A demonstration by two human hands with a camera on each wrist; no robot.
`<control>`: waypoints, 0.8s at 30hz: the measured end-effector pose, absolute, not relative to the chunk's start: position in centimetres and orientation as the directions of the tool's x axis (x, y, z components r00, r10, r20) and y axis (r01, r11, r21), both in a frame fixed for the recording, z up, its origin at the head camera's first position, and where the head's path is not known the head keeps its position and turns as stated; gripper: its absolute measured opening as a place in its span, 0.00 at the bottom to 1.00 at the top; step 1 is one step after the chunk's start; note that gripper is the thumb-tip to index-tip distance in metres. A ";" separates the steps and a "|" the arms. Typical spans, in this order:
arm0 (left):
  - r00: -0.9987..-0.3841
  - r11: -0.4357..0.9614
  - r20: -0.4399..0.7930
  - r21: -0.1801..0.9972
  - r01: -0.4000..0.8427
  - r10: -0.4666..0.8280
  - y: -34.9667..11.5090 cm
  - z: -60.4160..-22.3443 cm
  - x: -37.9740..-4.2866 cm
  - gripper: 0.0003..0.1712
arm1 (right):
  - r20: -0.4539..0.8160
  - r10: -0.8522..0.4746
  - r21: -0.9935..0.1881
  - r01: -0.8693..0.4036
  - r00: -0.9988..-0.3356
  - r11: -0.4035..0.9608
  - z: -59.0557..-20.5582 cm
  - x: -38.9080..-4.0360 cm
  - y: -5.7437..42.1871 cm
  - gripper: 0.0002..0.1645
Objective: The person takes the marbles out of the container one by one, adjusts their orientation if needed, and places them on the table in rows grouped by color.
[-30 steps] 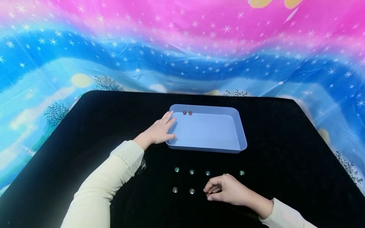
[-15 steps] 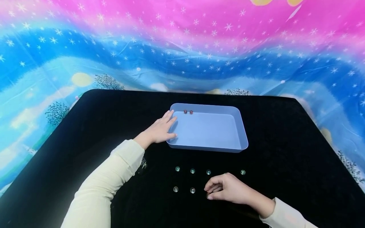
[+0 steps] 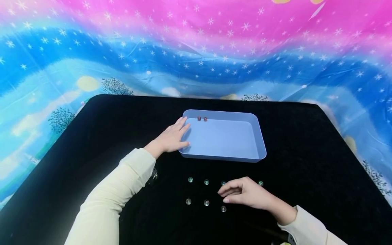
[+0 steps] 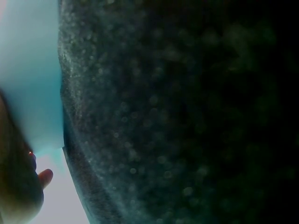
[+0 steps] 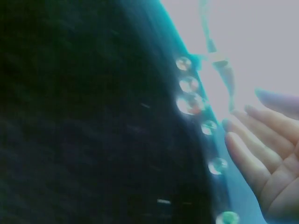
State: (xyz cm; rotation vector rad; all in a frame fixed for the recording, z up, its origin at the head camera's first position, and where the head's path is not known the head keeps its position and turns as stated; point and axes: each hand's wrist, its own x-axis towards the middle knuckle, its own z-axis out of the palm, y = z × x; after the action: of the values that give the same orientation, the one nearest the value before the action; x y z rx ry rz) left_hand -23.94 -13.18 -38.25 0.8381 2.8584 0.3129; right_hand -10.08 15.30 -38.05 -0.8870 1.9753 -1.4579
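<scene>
My left hand point(image 3: 172, 136) lies with spread fingers on the left wall of a shallow blue-grey tray point(image 3: 226, 158). Two reddish-brown marbles point(image 3: 202, 119) sit inside the tray along its far wall. My right hand point(image 3: 247, 193) hovers over the glass marbles in front of the tray, its fingers loosely bent and nothing between them. Just below its fingertips lies a clear marble with a brownish core point(image 3: 223, 209), apart from the hand. The right wrist view shows the palm point(image 5: 280, 182) bare, beside a line of marbles point(image 5: 189, 103). In the left wrist view the hand is mostly cut off.
Two more clear marbles point(image 3: 188, 201) continue the near row to the left. Greenish and bluish marbles point(image 3: 206, 182) form the row behind, partly covered by the right hand. A black cloth point(image 3: 294, 136) covers the table. A printed backdrop point(image 3: 196, 61) hangs behind it.
My right hand has let go of the brown-cored marble and risen away from it, towards the tray. That marble now shows fully. The left hand stays on the tray.
</scene>
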 end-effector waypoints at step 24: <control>-0.841 0.835 -0.033 0.146 0.531 0.540 -13.0 -38.6 -23.8 0.40 | 0.013 -0.540 -0.922 -0.219 -0.841 0.318 -32.5 -17.9 15.3 0.18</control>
State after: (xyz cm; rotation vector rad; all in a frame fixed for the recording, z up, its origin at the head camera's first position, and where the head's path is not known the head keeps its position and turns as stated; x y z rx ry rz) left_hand -23.84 -12.97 -38.60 0.8590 2.9389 0.2021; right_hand -17.85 15.27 -32.48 -0.6831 2.2911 -1.5314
